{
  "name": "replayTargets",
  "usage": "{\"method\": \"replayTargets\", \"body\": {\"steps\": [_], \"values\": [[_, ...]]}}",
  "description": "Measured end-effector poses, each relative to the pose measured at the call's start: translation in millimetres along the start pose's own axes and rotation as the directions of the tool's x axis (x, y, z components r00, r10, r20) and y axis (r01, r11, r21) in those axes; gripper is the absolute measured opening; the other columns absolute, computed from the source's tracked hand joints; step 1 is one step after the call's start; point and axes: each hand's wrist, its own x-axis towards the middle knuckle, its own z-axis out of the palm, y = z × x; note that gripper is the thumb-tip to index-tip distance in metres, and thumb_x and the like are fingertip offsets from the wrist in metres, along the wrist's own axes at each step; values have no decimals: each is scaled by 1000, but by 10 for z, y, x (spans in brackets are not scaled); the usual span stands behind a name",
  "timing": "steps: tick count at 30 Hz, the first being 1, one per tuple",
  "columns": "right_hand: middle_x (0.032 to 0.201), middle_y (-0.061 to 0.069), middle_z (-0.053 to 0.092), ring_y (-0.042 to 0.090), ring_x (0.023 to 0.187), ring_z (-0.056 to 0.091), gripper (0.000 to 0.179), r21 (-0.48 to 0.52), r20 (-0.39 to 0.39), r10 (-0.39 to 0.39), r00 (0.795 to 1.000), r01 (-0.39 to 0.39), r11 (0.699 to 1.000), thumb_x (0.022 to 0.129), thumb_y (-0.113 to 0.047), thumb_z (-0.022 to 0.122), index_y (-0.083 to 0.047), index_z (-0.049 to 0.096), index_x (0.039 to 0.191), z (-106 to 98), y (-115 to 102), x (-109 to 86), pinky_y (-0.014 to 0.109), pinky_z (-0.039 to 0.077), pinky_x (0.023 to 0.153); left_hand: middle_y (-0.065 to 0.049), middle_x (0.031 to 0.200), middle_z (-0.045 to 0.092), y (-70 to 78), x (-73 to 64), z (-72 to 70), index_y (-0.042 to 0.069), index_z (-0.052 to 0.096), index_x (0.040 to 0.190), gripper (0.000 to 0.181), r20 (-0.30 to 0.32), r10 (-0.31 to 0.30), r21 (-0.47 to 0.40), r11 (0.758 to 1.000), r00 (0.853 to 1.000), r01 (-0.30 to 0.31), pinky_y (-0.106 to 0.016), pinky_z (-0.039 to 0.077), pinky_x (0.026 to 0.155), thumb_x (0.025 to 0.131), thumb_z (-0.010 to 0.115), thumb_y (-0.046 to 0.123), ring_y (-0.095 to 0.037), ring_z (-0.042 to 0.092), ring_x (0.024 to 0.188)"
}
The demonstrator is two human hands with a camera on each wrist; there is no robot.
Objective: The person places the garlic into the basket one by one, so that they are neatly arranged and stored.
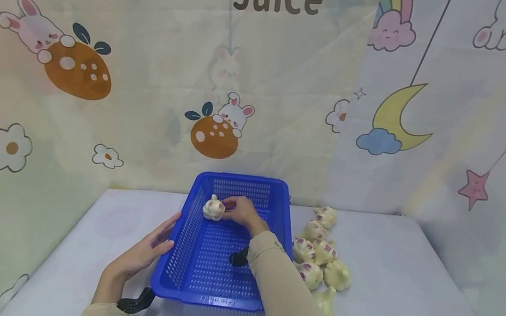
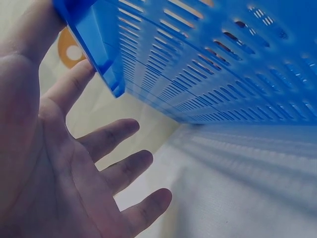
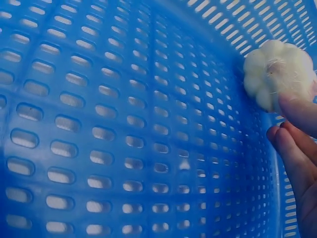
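A blue plastic basket (image 1: 209,299) with slotted walls sits in front of me. Inside it, near the far left corner, my right hand (image 1: 242,213) holds a garlic bulb (image 1: 213,208) at the fingertips. The right wrist view shows the thumb on the white garlic bulb (image 3: 272,74), with the other fingers close below it. My left hand (image 1: 142,256) is at the basket's left side. In the left wrist view its thumb and index finger touch the basket rim (image 2: 106,82), and the other fingers extend, spread apart, off the basket.
Several garlic bulbs (image 1: 337,274) lie in a loose group on the white table (image 1: 398,297), right of the basket. My right forearm crosses the basket's right wall. A printed cloth (image 1: 156,85) hangs behind the table.
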Motion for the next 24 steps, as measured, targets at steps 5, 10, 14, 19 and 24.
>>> {"method": "replayTargets", "body": {"steps": [5,10,14,19,24], "values": [[110,11,70,25,105,65,47,-57,-25,45,999,-47,997,78,-19,78,-5,64,120,-67,15,-32,35,51,93,-11,160,13,-8,-5,49,39,15,151,64,3,-13,-22,1000,1000,13,-70,17,108,97,50,31,-42,10,146],[113,11,69,25,108,63,46,-141,-49,33,998,-40,989,81,-20,75,-5,63,122,-212,-82,-64,36,49,95,-11,160,12,-55,-4,50,41,15,150,65,-8,-24,-5,1000,1000,24,-70,18,107,96,51,34,-43,10,145],[118,9,67,24,112,62,43,-192,-55,15,998,-26,981,85,-22,71,-6,62,124,-408,-238,-120,36,49,97,-11,160,13,-94,17,5,44,15,149,64,-9,-6,-2,1000,1000,6,-71,18,107,96,51,34,-43,11,145],[116,8,68,22,108,63,40,-227,-54,-40,998,27,973,86,-22,70,-8,63,123,-667,-427,-233,36,51,94,-11,160,13,-69,37,-49,44,16,149,63,10,24,-15,1000,1000,-24,-70,17,107,98,49,31,-43,11,145],[114,11,68,22,104,65,38,-220,-18,-121,992,114,969,86,-23,70,-6,65,120,-872,-562,-433,35,52,90,-11,160,13,-9,4,-33,42,15,150,63,15,16,-27,1000,1000,-16,-69,15,109,99,48,29,-42,11,146]]}}
